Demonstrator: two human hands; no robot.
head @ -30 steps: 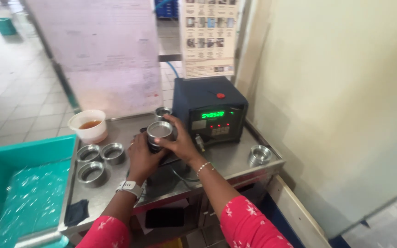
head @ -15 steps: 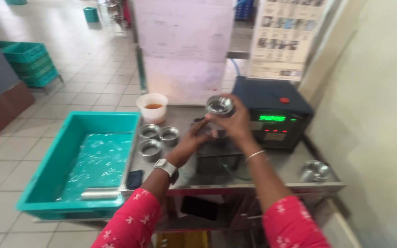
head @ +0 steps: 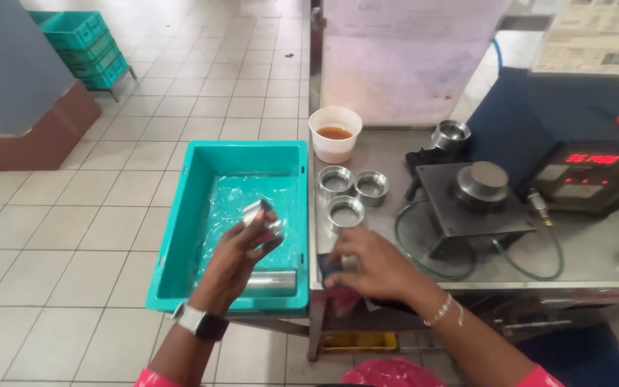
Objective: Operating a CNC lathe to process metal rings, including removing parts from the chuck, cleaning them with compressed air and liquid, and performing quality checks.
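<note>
Head view: the metal ring [head: 263,218] that sat by the blue meter box [head: 574,136] half a second ago is now out over the teal crate [head: 180,215], pinched in the fingers of the left hand [head: 241,251], so the piece has gone from the press side to the bin side. Below it, a shiny metal cylinder [head: 272,281] lies at the near end of the crate on its clear plastic lining. The right hand [head: 367,265] has come down to the near edge of the metal surface [head: 596,265], just right of the crate, fingers curled on a small dark object I cannot make out. Beyond that hand, three more rings [head: 345,190] sit clustered together, with a white cup of brown liquid [head: 335,134] behind them. Farther right of the crate stand the dark fixture plate [head: 474,197] with its round steel anvil, then the meter box, red digits lit. A green cable [head: 410,251] loops on the surface between fixture and hand, near enough to snag a wrist.
</note>
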